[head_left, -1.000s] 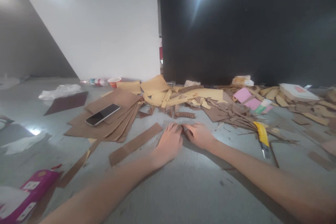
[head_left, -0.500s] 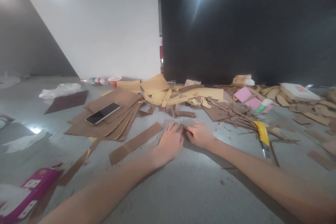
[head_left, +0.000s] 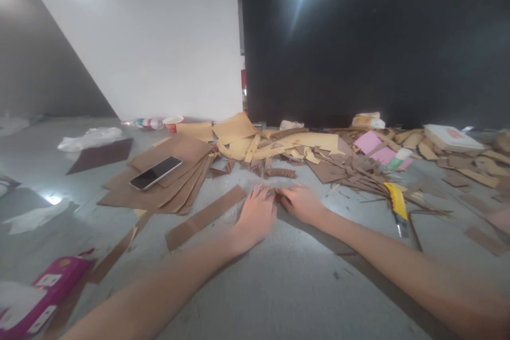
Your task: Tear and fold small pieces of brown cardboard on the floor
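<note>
Both of my hands rest on the grey floor, fingertips meeting over a small brown cardboard piece (head_left: 278,197). My left hand (head_left: 257,216) lies knuckles up with its fingers curled onto the piece. My right hand (head_left: 300,203) pinches the piece from the right. Most of the piece is hidden under my fingers. A long brown cardboard strip (head_left: 205,216) lies just left of my left hand. A yellow utility knife (head_left: 396,204) lies on the floor to the right of my right hand.
A stack of brown cardboard sheets (head_left: 159,183) with a phone (head_left: 155,172) on top sits to the left. Cardboard scraps (head_left: 338,162) and pink paper (head_left: 372,146) spread along the back. A magenta box (head_left: 43,289) is at lower left. White and black boards stand behind.
Both hands stay together on the small piece, with only slight finger movement. The view has shifted a little.
</note>
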Action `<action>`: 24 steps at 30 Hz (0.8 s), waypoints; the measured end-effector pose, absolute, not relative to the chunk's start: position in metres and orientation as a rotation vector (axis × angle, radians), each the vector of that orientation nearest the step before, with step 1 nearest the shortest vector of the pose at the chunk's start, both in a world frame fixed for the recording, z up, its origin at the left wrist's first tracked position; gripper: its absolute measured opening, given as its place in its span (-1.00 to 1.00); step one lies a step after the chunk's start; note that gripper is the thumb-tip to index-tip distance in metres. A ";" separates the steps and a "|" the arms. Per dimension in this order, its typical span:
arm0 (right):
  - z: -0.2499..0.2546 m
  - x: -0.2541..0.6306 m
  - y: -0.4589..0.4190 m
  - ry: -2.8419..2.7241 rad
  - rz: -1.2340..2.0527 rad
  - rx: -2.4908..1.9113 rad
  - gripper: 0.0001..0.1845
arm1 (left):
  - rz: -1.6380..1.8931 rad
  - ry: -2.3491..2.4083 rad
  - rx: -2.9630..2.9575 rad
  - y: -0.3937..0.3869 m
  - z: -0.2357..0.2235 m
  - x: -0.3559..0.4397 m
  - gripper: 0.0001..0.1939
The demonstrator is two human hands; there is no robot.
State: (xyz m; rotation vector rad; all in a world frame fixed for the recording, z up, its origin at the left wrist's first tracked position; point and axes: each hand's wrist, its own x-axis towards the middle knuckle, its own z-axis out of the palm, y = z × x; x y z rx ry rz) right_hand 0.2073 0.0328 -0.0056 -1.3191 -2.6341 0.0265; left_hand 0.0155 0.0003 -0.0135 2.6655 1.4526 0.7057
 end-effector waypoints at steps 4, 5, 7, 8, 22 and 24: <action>-0.008 0.208 0.034 -2.638 0.007 -1.279 -0.74 | 0.640 1.453 2.684 0.000 -0.012 0.017 -0.69; -0.008 0.209 0.034 -2.634 -0.001 -1.267 -0.74 | 0.630 1.455 2.680 0.000 -0.012 0.017 -0.69; -0.010 0.209 0.033 -2.623 -0.012 -1.247 -0.73 | 0.624 1.457 2.671 0.001 -0.013 0.017 -0.68; -0.011 0.209 0.033 -2.617 -0.019 -1.244 -0.73 | 0.629 1.453 2.668 0.001 -0.013 0.018 -0.68; -0.017 0.210 0.037 -2.465 0.157 -1.335 -0.66 | 0.675 1.600 2.592 0.002 -0.019 0.016 -0.55; -0.017 0.210 0.038 -2.449 0.174 -1.346 -0.66 | 0.681 1.595 2.594 0.002 -0.019 0.016 -0.55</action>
